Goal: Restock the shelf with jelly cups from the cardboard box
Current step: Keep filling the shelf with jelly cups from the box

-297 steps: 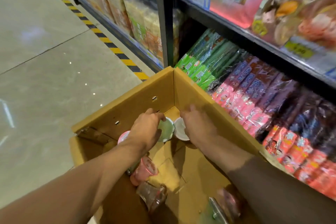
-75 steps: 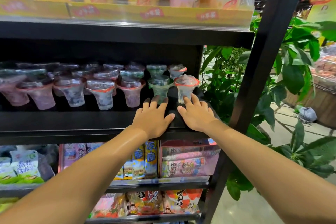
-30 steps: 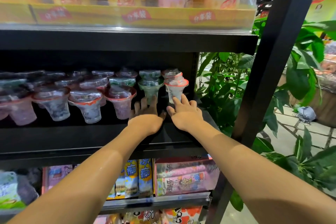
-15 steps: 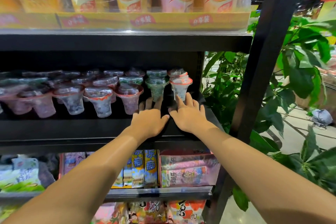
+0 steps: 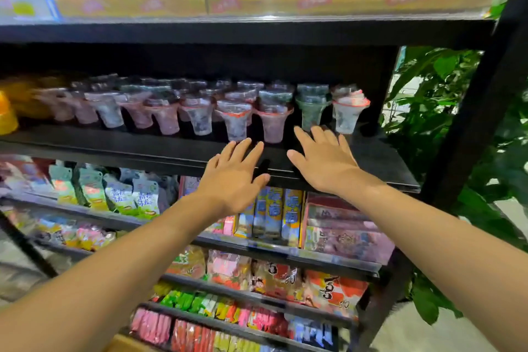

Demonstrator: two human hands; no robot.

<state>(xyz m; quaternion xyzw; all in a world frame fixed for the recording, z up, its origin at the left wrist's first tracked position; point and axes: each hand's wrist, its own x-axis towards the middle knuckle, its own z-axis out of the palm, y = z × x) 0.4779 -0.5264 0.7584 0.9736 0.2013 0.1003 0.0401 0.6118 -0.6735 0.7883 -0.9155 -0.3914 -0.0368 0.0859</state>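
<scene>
Several jelly cups stand in rows on the black shelf [image 5: 148, 146], with a green jelly cup [image 5: 311, 111] and a red-rimmed clear jelly cup [image 5: 347, 116] at the right end. My left hand [image 5: 234, 177] hovers flat over the shelf's front edge, fingers straight, empty. My right hand [image 5: 325, 160] is also flat and empty, its fingertips just below the green cup. A corner of the cardboard box [image 5: 125, 344] shows at the bottom edge.
Tall drink cups in a yellow tray [image 5: 285, 1] fill the shelf above. Snack packets [image 5: 268, 214] crowd the lower shelves. A black upright post [image 5: 474, 111] closes the right side, with green plants [image 5: 445, 88] behind it.
Both hands have drawn back from the cups toward the shelf's front edge and spread apart. The view has shifted left and down, showing more lower shelves.
</scene>
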